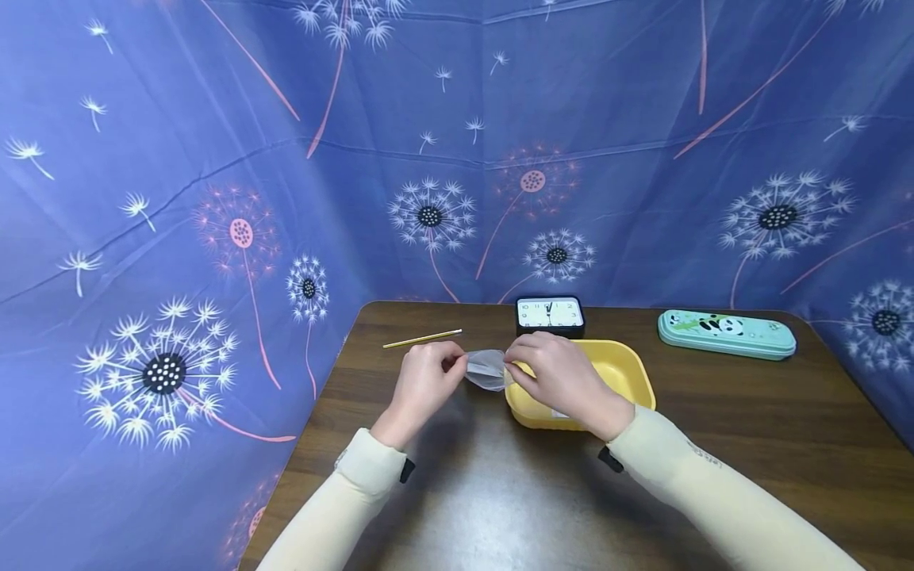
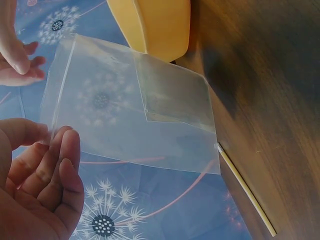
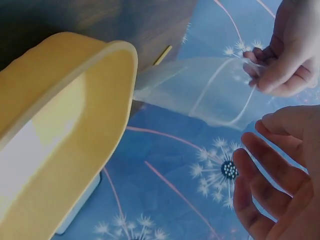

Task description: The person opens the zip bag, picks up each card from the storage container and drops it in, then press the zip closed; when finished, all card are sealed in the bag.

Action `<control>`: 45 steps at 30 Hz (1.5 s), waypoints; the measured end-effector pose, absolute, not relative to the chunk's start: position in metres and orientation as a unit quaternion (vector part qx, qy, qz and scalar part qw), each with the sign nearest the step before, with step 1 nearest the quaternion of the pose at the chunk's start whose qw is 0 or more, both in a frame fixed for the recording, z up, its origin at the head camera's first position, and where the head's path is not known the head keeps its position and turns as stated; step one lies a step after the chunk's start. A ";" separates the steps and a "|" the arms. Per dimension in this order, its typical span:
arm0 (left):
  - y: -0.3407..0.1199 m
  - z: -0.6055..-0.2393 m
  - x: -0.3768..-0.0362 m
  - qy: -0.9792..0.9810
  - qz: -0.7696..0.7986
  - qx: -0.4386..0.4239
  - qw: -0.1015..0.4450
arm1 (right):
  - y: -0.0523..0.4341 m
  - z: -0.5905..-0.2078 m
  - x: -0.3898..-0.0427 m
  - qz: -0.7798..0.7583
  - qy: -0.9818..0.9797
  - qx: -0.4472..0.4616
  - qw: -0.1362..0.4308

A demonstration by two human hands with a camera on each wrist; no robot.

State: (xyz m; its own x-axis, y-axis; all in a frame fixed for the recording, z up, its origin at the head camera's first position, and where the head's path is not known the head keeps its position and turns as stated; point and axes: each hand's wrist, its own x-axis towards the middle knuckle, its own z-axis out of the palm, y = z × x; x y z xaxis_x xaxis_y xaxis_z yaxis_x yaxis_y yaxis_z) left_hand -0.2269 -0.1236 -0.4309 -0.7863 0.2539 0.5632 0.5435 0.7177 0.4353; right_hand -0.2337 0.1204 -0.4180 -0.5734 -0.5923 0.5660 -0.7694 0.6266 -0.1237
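A clear plastic zip bag [image 2: 110,110] hangs between the two hands, its zip strip near the left thumb. My left hand [image 1: 430,374] pinches the bag's mouth edge between thumb and fingers. Close to the same edge, my right hand [image 1: 560,377] has loosely bent fingers; in the right wrist view a small gap separates its fingertips from the bag [image 3: 200,90]. A darker rectangular patch shows through the film in the left wrist view; whether it lies inside cannot be told. Beneath the right hand stands a yellow plastic basin [image 1: 628,373], partly hidden by that hand.
A black-framed clock [image 1: 550,312] stands behind the basin. A thin yellow pencil [image 1: 423,339] lies at the back left. On the right rests a mint pencil case [image 1: 727,334] with a panda print. A blue dandelion-patterned cloth [image 1: 428,103] hangs around the brown wooden table [image 1: 471,492].
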 end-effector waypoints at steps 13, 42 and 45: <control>-0.124 -0.433 -0.228 -0.896 -0.303 -0.223 0.235 | 0.166 -0.445 -0.260 0.157 -0.918 0.318 0.176; -0.123 -0.433 -0.225 -0.897 -0.307 -0.218 0.233 | 0.225 -0.506 -0.288 0.091 -0.970 0.205 -0.097; -0.124 -0.434 -0.226 -0.897 -0.306 -0.217 0.233 | 0.228 -0.509 -0.290 0.099 -0.971 0.198 -0.092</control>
